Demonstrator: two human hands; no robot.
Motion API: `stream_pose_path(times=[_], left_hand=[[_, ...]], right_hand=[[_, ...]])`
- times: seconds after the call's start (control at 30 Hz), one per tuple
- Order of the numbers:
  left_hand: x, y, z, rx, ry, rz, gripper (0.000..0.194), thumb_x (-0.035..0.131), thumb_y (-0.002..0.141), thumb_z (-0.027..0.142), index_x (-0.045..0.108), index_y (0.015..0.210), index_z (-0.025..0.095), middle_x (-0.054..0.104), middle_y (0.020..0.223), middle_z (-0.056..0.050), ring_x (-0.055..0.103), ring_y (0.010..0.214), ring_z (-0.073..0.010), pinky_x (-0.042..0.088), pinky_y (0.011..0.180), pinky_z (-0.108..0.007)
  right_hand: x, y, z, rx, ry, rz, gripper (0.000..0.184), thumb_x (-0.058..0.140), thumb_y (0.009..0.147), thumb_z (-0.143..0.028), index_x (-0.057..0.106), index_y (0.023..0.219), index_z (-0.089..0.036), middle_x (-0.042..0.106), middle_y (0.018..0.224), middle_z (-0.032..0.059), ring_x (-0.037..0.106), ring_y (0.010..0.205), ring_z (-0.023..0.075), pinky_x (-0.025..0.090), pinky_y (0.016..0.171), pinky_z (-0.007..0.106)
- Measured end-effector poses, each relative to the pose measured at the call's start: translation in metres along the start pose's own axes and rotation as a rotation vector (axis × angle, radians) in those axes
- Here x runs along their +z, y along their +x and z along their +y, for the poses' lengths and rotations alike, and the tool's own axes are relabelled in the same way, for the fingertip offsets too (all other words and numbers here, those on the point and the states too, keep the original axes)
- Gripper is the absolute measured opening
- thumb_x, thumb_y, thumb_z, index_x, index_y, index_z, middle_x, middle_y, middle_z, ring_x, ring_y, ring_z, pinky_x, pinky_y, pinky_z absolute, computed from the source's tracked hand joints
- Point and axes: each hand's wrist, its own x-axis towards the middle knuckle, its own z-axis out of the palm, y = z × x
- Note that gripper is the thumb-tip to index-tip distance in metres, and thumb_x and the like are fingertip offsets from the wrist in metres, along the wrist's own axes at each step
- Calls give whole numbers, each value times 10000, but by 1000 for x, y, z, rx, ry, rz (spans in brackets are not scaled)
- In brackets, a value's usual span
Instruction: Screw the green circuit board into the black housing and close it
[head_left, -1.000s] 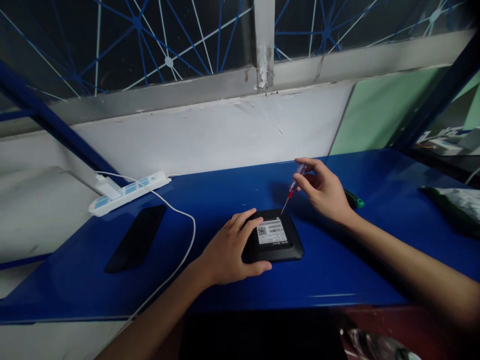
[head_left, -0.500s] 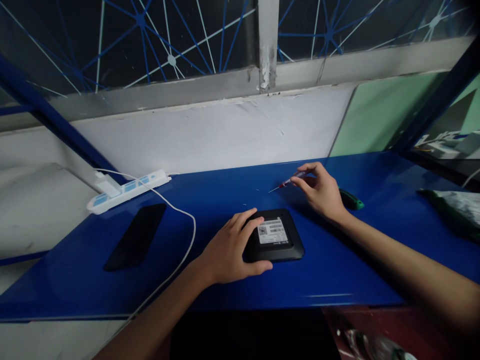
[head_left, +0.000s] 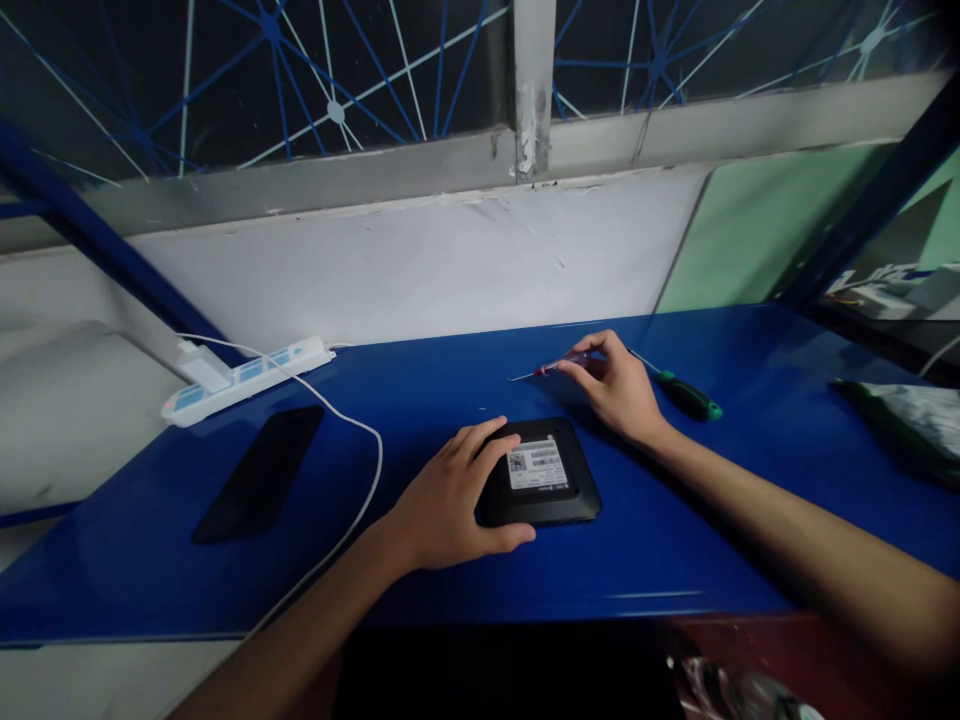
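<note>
A flat black device [head_left: 589,490] with a white printed label lies on the blue table. My left hand [head_left: 450,495] holds its left side, fingers over the top and thumb along the near edge. In my right hand [head_left: 619,390], pinched between thumb and fingers, is a small screwdriver [head_left: 540,371] with a clear handle and red collar. Its thin shaft points left, the tip low over the table beyond the device. Whether the tip touches anything is too small to tell. A tiny light sliver [head_left: 482,408] lies nearby. Beside my right wrist rests a green-and-black screwdriver [head_left: 690,396].
At left are a black phone-like slab [head_left: 259,475], a white power strip [head_left: 247,380] with a plugged-in adapter, and a white cable [head_left: 379,450] looping toward me. A green and silvery bag [head_left: 911,425] sits at right. The wall [head_left: 420,270] bounds the table's back.
My right hand has shifted left with the small screwdriver, its tip now where a tiny piece lay. More of the green-and-black screwdriver shows. My left hand stays on the device.
</note>
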Motion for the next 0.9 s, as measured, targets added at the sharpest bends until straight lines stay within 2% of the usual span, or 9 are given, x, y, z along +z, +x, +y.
stream_pose_path(times=[0.2,0.4,0.57,0.67,0.9], left_hand=[[-1,0,1,-28,-3,-18,858,776,743,561,405,1438,221,332,1585,-148,363,1427,-387,368,1138,-601],[-1,-1,0,-43,-13,25,835,770,744,578,415,1426,253,350,1578,-131,377,1416,-395,383,1118,-617],[0,-2,0,-58,13,38,824,762,754,572,405,1418,239,354,1570,-150,383,1414,-383,378,1124,-606],[2,-3,-1,-59,18,68,788,750,772,563,406,1408,250,350,1568,-147,380,1415,-385,379,1119,-610],[3,-3,-1,-37,30,106,745,735,792,560,406,1388,258,370,1541,-146,401,1394,-385,407,1099,-609]], right_hand=[[-8,6,-1,26,142,114,328,728,816,-410,551,1031,-236,671,883,20,716,755,192,588,769,389],[-19,8,-3,43,261,166,327,680,853,-414,578,1113,-243,597,898,2,662,685,140,580,703,357],[-20,5,-12,120,336,153,294,644,861,-384,598,1111,-235,645,896,19,607,644,127,562,657,342],[-19,2,-19,159,344,102,271,638,852,-356,622,1091,-230,658,882,20,581,613,119,541,638,335],[-19,-6,-38,148,324,25,226,679,818,-345,656,1012,-229,618,779,-7,548,596,120,504,576,315]])
